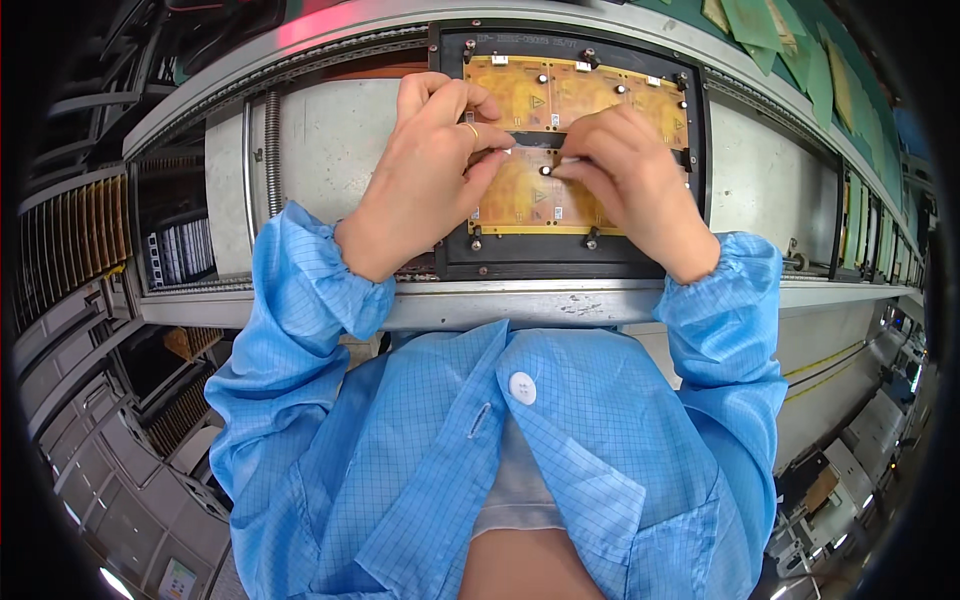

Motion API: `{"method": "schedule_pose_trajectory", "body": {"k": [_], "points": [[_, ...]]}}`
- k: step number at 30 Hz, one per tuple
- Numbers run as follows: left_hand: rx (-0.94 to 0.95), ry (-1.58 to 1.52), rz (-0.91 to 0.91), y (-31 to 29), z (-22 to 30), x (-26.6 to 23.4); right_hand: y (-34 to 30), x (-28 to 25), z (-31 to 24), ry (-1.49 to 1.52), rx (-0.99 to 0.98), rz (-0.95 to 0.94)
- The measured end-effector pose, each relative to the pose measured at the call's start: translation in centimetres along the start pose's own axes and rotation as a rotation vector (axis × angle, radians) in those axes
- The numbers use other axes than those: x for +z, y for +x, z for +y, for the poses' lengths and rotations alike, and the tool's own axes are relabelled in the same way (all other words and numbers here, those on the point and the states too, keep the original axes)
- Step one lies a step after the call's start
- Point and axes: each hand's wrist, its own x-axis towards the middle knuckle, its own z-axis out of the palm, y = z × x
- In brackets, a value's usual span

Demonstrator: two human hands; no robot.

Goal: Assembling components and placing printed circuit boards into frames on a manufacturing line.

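A black carrier frame (455, 262) holds two rows of yellow circuit boards, an upper panel (515, 100) and a lower panel (500, 205). White connectors (583, 66) and small round black-and-white components (543, 79) stand on the upper row. My left hand (425, 165), a ring on one finger, is over the left part of the boards. Its thumb and index finger pinch a small white connector (508, 151) at the lower panel's top edge. My right hand (635, 180) is closed over the lower panel, fingertips beside another round component (545, 171); what they grip is mostly hidden.
The carrier sits between metal conveyor rails (540, 305). A coiled spring (273, 150) runs beside a pale metal plate (330, 125) on the left. Black clamps (591, 240) line the carrier. Green sheets (750, 25) lie at the far right, and slotted racks (75, 235) stand at the left.
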Motion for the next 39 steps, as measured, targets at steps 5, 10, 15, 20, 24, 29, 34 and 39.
{"method": "schedule_pose_trajectory", "body": {"k": [5, 10, 15, 20, 24, 29, 34, 39], "points": [[-0.074, -0.1, 0.011, -0.7, -1.7, 0.0, 0.6, -1.1, -1.2, 0.042, 0.124, 0.062], [-0.071, -0.063, 0.014, -0.7, -2.5, -0.2, -0.5, -2.1, -1.6, 0.042, 0.27, 0.089], [-0.081, -0.088, 0.001, -0.3, -2.2, -0.5, -1.3, -2.5, -1.1, 0.09, 0.295, 0.089], [-0.071, -0.074, 0.003, -0.2, -1.9, 0.0, -1.6, -2.4, -1.0, 0.193, 0.369, 0.142], [0.01, -0.007, 0.007, -0.3, -1.8, 0.5, -1.6, -3.0, -0.6, 0.153, 0.389, 0.107], [0.191, 0.211, -0.061, -0.9, 0.0, 0.6, -1.5, -3.1, -0.2, 0.113, 0.196, 0.07], [0.152, 0.297, -0.153, -1.3, 2.4, -0.1, -1.3, -2.5, -0.8, 0.049, 0.161, -0.039], [0.072, 0.091, -0.17, 0.5, 1.3, -0.8, -0.8, -2.4, -0.8, -0.104, 0.08, -0.055]]}}
